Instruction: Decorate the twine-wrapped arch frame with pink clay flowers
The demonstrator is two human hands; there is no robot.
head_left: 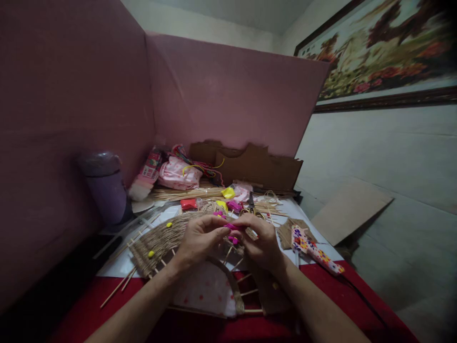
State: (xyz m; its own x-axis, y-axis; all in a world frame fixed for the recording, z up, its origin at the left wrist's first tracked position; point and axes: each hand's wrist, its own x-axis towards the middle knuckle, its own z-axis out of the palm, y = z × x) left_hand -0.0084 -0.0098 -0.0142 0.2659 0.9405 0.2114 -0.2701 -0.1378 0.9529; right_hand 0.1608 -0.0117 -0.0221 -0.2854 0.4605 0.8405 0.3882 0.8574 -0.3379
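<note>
My left hand (pixel 200 237) and my right hand (pixel 260 240) meet above a half-round woven jute fan (pixel 157 240) built on thin wooden sticks. Both hands pinch a small bright pink piece (pixel 230 226) between thumb and fingertips. More pink bits (pixel 233 239) sit just below the fingers. Yellow beads (pixel 151 254) dot the weave on the left. The fan's lower arc frame (pixel 228 281) lies under my wrists on the red cloth (pixel 89 309).
A glue gun with coloured dots (pixel 314 250) lies to the right. Scissors (pixel 252 208), red clay (pixel 188 204), yellow clay (pixel 228 192), stick bundles (pixel 185 193) and cardboard (pixel 260 166) crowd the back. A purple bottle (pixel 105 188) stands left by the pink partition.
</note>
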